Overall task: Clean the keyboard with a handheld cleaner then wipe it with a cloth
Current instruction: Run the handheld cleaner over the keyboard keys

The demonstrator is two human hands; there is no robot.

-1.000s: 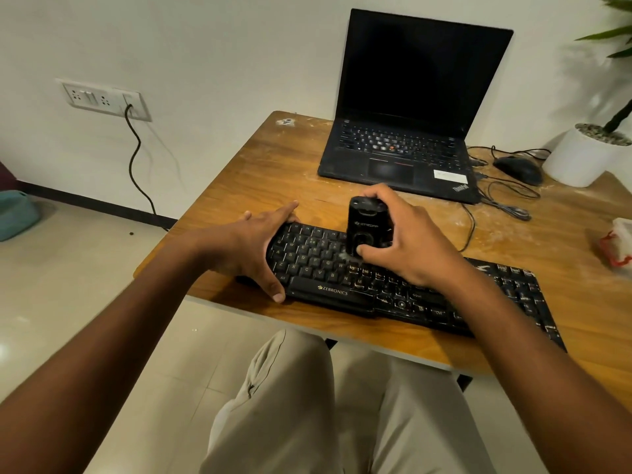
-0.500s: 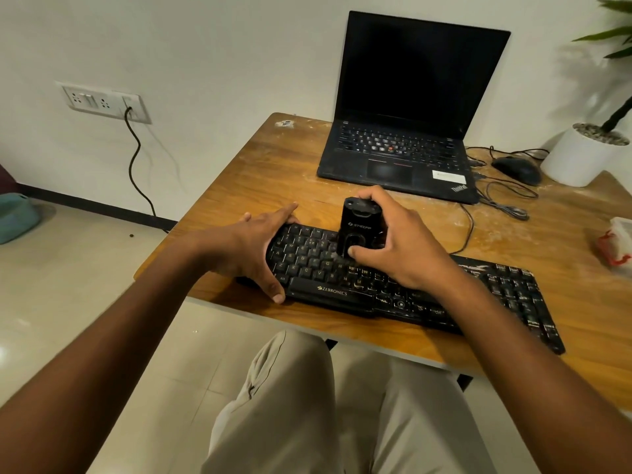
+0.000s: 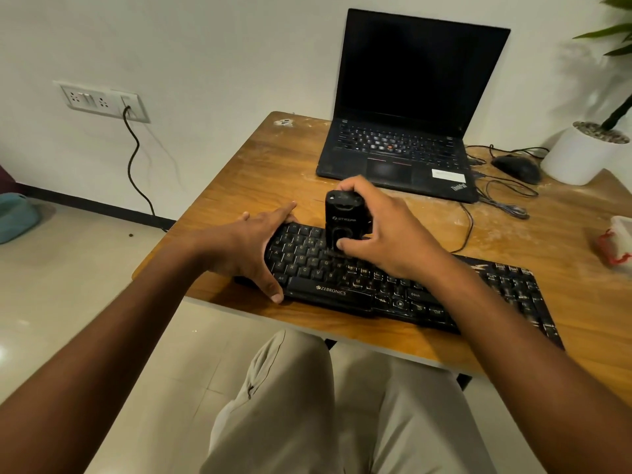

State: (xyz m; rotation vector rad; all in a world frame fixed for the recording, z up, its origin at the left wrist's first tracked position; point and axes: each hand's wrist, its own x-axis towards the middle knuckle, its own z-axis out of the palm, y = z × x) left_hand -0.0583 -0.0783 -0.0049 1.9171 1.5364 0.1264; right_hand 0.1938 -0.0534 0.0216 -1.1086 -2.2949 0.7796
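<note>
The step in hand looks like the vacuuming pass, and doing it well probably means keeping the handheld cleaner (image 3: 343,218) upright with its lower end flush on the keys and sliding it slowly along each row, so the dust between the caps gets drawn up and not pushed aside. The right hand (image 3: 386,234) wraps the black cleaner from its right side, fingers curled over the top and back, thumb pressed on the front near the base, so the grip is closed firmly round the body. Directly beneath that grip lies the keyboard (image 3: 403,289), with the cleaner's foot on the upper-left key rows. To the left of the grip, the left hand (image 3: 254,246) spreads flat over the keyboard's left end, fingers straight along the far edge and thumb hooked down over the near edge, bracing it against the table (image 3: 239,172); that hold should stay firm so the board does not skate under the strokes. Both forearms reach forward from the lap. No cloth for the wiping step can be picked out with certainty.
</note>
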